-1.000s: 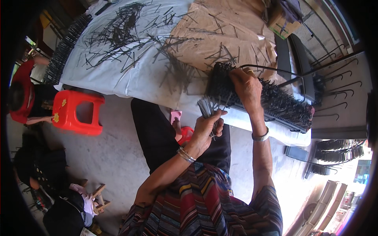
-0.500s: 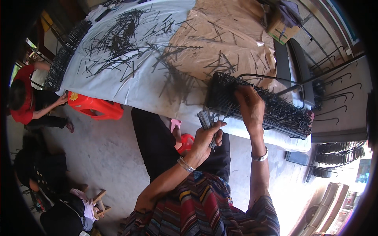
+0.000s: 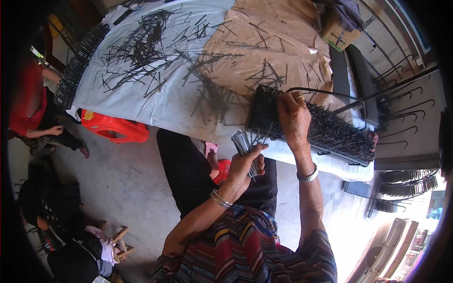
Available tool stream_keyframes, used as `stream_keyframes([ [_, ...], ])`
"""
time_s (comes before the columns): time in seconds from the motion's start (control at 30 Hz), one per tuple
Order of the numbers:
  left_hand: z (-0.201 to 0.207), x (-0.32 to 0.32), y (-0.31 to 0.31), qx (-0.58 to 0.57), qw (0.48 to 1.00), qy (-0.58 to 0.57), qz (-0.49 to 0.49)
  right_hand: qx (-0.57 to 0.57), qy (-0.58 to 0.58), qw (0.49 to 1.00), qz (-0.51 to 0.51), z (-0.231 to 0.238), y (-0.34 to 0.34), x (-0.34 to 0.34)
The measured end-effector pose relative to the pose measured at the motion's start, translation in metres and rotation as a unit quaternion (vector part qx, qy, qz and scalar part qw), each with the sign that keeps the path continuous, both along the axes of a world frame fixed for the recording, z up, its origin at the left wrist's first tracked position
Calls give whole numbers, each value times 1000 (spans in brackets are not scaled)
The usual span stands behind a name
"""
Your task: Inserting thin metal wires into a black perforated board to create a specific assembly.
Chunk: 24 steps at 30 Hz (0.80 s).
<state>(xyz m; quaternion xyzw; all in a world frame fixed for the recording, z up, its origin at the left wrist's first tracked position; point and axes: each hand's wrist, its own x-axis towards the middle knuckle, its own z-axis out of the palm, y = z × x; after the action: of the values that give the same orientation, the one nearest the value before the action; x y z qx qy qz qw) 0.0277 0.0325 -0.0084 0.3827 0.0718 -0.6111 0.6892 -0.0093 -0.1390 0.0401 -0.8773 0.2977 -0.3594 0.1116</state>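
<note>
A bundle of thin grey metal rods (image 3: 241, 141) is wrapped in the fingers of my left hand (image 3: 244, 169), held just in front of the table edge. My right hand (image 3: 295, 123) is over the long black rack (image 3: 260, 112), its fingers pinched together and pointing down among the rods there. What lies between those fingertips is hidden. Many short dark rods (image 3: 337, 129) stand packed in the rack, most densely toward its right end. A black bar with a bent end (image 3: 325, 92) runs behind the rack.
Loose dark rods (image 3: 146, 45) lie heaped and scattered over the white and brown table cover (image 3: 278, 28). Another filled rack (image 3: 80, 66) stands at the left edge. A red stool (image 3: 115, 127) and a person in red (image 3: 28, 111) are at left. Black hooks (image 3: 410, 113) hang at right.
My right hand has shifted slightly left along the rack. My left hand with the rods has moved a little left. At left, the person in red has drawn a hand back from the red stool.
</note>
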Motion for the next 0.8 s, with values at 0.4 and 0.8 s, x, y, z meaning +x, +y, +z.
stream_keyframes([
  [0.4, -2, -1, 2, -37, 999, 32, -10, -34, 60, 996, 48, 6, -11, 2],
  [0.8, 1, 3, 4, -20, 1000, 7, -13, 400, 57, 907, 121, 24, 21, -42],
])
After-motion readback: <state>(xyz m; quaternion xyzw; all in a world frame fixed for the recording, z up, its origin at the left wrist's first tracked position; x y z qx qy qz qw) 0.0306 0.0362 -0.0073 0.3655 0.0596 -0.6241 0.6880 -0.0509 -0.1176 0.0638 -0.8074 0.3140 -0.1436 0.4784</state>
